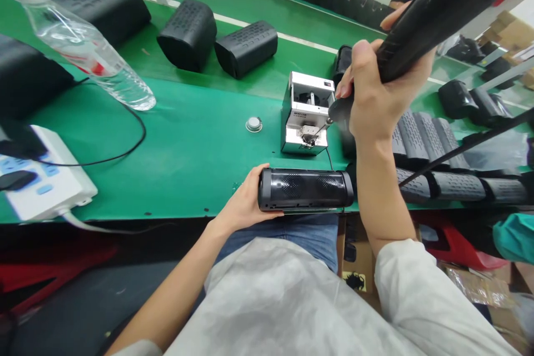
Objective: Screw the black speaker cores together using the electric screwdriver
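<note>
My left hand [244, 200] grips the left end of a black speaker [308, 188] with perforated mesh, lying sideways at the table's front edge. My right hand [377, 86] is wrapped round a black electric screwdriver [421, 16], which slants down to the left. Its thin bit reaches the front outlet of a white-and-black screw feeder [309, 111] behind the speaker. Whether a screw sits on the bit is too small to tell. A small round silver part [253, 124] lies on the green mat, left of the feeder.
A water bottle [92, 50] and a white power strip [50, 178] with a black cable are on the left. Black speaker housings [246, 47] stand along the green conveyor [292, 55] behind. Several grey-fronted speakers [459, 186] line the right side. A teal sleeve [515, 236] shows at far right.
</note>
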Available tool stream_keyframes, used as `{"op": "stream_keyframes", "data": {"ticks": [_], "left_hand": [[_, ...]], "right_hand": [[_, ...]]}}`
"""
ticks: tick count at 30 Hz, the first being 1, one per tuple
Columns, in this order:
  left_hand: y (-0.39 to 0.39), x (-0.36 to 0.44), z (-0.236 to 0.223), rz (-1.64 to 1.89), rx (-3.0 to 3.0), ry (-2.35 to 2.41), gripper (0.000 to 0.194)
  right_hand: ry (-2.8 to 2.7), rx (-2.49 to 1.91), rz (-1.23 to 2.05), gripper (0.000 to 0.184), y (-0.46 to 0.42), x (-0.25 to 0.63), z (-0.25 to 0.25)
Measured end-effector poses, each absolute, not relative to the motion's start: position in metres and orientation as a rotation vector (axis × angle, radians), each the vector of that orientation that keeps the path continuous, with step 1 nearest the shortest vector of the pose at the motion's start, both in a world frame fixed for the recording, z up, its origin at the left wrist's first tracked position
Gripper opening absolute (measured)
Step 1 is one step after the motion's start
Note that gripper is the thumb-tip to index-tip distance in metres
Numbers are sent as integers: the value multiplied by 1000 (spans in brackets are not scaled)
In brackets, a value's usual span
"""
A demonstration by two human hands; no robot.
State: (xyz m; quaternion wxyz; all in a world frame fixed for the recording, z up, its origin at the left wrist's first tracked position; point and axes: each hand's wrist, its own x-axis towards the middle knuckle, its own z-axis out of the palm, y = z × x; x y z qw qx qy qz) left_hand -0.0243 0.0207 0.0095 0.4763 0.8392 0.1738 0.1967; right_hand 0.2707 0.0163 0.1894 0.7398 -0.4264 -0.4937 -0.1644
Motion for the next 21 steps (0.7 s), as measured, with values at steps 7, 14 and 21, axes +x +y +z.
{"op": "stream_keyframes", "data": {"ticks": [7,14,21], "left_hand": [[21,-25,12,436,2073,435,122],[20,-24,14,435,2078,445,122],[20,-25,11,442,2085,453,123]], "right_hand": [[-1072,-916,-308,66,18,268,187],[-1081,-915,-314,49,18,272,189],[-1030,-1050,-258,38,15,272,194]]}}
